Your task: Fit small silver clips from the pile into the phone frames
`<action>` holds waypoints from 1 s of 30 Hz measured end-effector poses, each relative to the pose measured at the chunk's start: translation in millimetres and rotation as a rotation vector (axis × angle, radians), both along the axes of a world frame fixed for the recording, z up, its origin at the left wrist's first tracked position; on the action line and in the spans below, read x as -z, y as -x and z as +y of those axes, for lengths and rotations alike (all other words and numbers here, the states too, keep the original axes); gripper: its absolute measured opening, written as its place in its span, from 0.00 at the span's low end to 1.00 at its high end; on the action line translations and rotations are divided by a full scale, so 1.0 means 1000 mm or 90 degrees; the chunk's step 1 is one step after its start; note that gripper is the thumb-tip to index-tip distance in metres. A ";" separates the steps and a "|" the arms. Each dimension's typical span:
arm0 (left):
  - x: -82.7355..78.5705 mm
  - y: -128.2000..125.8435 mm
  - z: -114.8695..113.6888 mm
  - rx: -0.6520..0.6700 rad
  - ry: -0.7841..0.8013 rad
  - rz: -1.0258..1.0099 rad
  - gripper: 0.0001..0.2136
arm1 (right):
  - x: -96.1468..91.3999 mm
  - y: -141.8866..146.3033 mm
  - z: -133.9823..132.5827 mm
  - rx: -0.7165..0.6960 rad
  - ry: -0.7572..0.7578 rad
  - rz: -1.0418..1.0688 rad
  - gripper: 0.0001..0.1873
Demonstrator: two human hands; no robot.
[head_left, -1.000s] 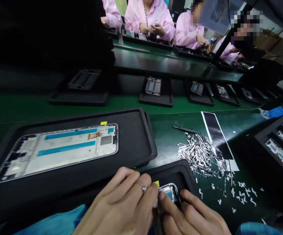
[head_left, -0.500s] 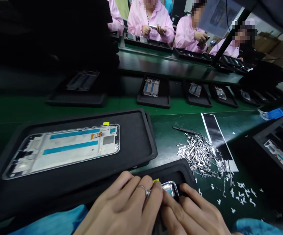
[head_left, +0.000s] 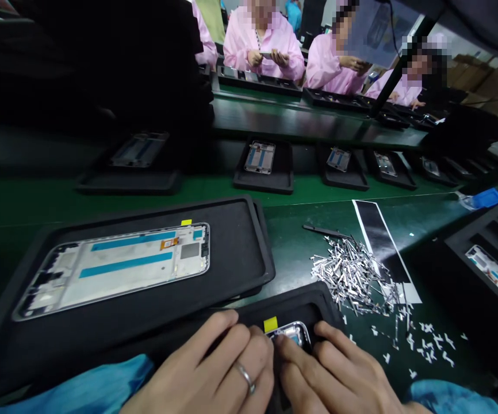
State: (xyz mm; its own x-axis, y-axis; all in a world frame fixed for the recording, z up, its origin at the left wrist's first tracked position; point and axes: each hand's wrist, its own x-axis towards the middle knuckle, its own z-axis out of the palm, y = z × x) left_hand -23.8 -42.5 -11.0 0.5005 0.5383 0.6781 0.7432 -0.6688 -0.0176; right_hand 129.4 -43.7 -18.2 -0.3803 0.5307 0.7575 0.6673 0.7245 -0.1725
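A phone frame with a silvery rim lies low in the near black foam tray, mostly covered by my hands. A yellow tab sticks out at its upper left. My left hand, with a ring on one finger, is curled over the frame's left part; its fingertips are hidden, so what they pinch cannot be seen. My right hand is closed about the frame's top end, one fingertip on its inner face and another by the right rim. A second phone frame with blue strips lies in the left tray.
A heap of small silvery strips and scattered white scraps lie right of the tray. Behind them are black tweezers and a black sheet with white borders. More trays line the green bench; co-workers in pink sit opposite.
My left hand has drawn back slightly left and down, with its fingers more curled, uncovering more of the yellow tab. My right hand stays at the frame. At right, a co-worker's hand has left view.
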 end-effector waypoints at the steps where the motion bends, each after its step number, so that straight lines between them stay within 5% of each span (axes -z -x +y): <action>1: 0.001 0.000 0.001 -0.021 0.023 -0.011 0.19 | 0.002 0.001 -0.001 0.004 0.011 0.012 0.21; 10: -0.001 -0.001 0.003 -0.075 0.149 -0.158 0.16 | -0.022 -0.013 0.008 -0.072 -0.021 -0.193 0.22; 17: -0.002 0.017 0.004 0.015 0.162 -0.033 0.13 | -0.017 -0.014 0.006 -0.083 -0.033 -0.252 0.21; 25: 0.001 0.031 0.003 -0.032 0.165 0.005 0.10 | -0.017 -0.016 0.004 -0.100 -0.054 -0.294 0.16; 27: -0.007 0.031 0.007 -0.067 0.214 -0.001 0.09 | -0.017 -0.017 0.005 -0.107 -0.050 -0.303 0.14; 30: -0.024 0.031 0.019 -0.066 0.466 -0.021 0.05 | -0.016 -0.021 0.005 -0.117 -0.043 -0.321 0.14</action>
